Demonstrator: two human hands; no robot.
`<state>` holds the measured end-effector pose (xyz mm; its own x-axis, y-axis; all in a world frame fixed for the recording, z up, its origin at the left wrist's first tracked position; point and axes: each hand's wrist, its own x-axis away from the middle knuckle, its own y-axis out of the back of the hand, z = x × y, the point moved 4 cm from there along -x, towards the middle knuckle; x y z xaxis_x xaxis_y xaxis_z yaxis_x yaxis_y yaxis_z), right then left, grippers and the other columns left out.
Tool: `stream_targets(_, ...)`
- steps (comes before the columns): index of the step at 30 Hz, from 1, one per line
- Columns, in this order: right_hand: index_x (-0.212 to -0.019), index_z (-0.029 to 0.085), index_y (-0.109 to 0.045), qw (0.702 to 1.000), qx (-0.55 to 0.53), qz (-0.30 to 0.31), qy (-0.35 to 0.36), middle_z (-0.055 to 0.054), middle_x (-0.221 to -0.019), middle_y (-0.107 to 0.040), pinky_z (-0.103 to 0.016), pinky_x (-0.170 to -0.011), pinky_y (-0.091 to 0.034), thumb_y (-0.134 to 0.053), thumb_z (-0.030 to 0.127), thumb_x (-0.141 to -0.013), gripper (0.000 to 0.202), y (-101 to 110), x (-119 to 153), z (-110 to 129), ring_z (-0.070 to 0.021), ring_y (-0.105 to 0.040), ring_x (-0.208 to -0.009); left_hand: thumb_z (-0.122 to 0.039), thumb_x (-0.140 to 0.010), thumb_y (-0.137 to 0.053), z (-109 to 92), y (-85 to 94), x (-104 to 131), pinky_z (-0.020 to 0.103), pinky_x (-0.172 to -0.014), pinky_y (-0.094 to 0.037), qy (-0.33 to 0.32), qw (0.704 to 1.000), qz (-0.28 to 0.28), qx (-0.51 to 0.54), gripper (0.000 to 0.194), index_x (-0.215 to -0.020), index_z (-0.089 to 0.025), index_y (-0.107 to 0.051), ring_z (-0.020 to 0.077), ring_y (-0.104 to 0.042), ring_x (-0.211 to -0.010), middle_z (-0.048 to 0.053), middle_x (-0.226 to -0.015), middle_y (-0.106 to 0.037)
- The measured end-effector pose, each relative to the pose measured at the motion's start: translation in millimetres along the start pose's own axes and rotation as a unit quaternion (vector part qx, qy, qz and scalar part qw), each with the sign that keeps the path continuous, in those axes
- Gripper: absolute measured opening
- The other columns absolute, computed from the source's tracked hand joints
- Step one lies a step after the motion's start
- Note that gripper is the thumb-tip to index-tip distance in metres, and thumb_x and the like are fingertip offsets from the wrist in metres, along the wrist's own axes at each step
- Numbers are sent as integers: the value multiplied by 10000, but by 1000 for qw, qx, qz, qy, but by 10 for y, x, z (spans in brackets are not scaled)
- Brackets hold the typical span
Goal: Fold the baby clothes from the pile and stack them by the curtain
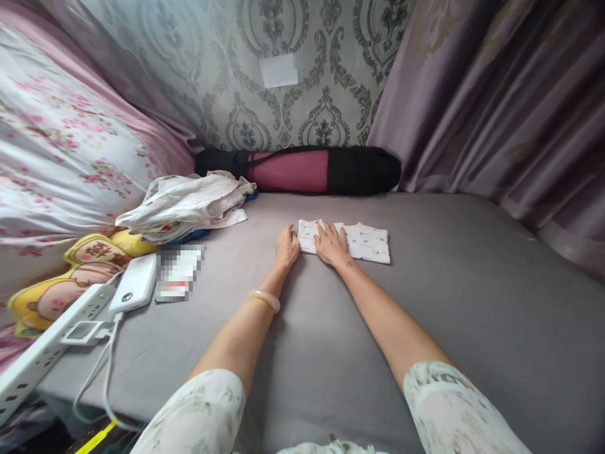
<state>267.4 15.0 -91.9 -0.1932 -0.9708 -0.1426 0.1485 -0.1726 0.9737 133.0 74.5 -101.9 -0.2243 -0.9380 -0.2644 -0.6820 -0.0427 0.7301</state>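
A white cloth (371,243) with small printed figures lies folded into a flat, long rectangle on the grey sheet. My right hand (332,243) rests flat on its left half, fingers spread and pointing away from me. At the cloth's left end is my left hand (287,246), turned on its side with the fingers curled and the thumb against the edge. It appears to pinch that edge, though the fingertips are partly hidden. A pale bangle (265,300) circles my left forearm.
Crumpled white clothes (189,205) are piled at the back left, by a yellow cartoon cushion (89,265). A white power bank (135,284), a power strip (51,347) and cables lie at the left edge. A black and maroon bag (293,170) lies along the wall.
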Motion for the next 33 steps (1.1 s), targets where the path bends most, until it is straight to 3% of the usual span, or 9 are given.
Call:
stream_targets(7, -1464, 117, -390, 999, -2, 39, -14, -140, -1562, -304, -514, -1162, -98, -269, 343, -995, 535, 71, -36, 44, -280, -230, -1438, -140, -908, -297, -5, 32, 14, 371, -1095, -406, 15, 999, -7, 34, 460, -1313, -116, -514, 205, -523, -1261, 132, -1334, -585)
stream_targets(15, -1478, 149, -370, 999, -32, 15, 24, -123, -1566, -303, -499, -1163, -107, -228, 342, -1005, 530, -36, -116, 339, -255, -206, -1453, -121, -886, -304, 44, 20, -7, 360, -1099, -400, 18, 998, -18, 64, 463, -1291, -109, -529, 198, -525, -1257, 137, -1329, -587)
stream_targets(21, -1482, 159, -365, 999, -24, 14, 30, -120, -1566, -304, -508, -1160, -93, -223, 337, -1007, 527, -90, -115, 335, -248, -198, -1455, -103, -877, -339, 93, -8, -18, 377, -1091, -401, 19, 993, -34, 111, 425, -1245, -107, -553, 213, -537, -1243, 145, -1303, -601)
stream_targets(25, -1480, 149, -366, 998, -33, 50, 19, -130, -1571, -285, -524, -1156, -103, -222, 344, -1006, 533, -25, -140, 348, -263, -191, -1457, -89, -879, -350, 79, 2, -10, 357, -1088, -395, 18, 991, -38, 125, 401, -1221, -89, -559, 211, -543, -1234, 166, -1287, -605)
stream_targets(29, -1484, 128, -355, 998, -31, 39, 36, -127, -1581, -262, -498, -1169, -83, -212, 339, -1006, 541, 0, -206, 433, -258, -169, -1464, -156, -923, -357, 55, 32, -11, 372, -1072, -405, 29, 989, -52, 137, 353, -1201, -111, -570, 220, -560, -1211, 161, -1262, -620)
stream_targets(33, -1498, 87, -312, 995, -18, 54, 87, -120, -1590, -240, -457, -1178, -91, -192, 297, -1004, 550, -105, -235, 529, -241, -160, -1468, -240, -968, -332, 40, 65, -15, 368, -1058, -409, 47, 986, -70, 145, 358, -1200, -106, -569, 223, -568, -1195, 168, -1246, -624)
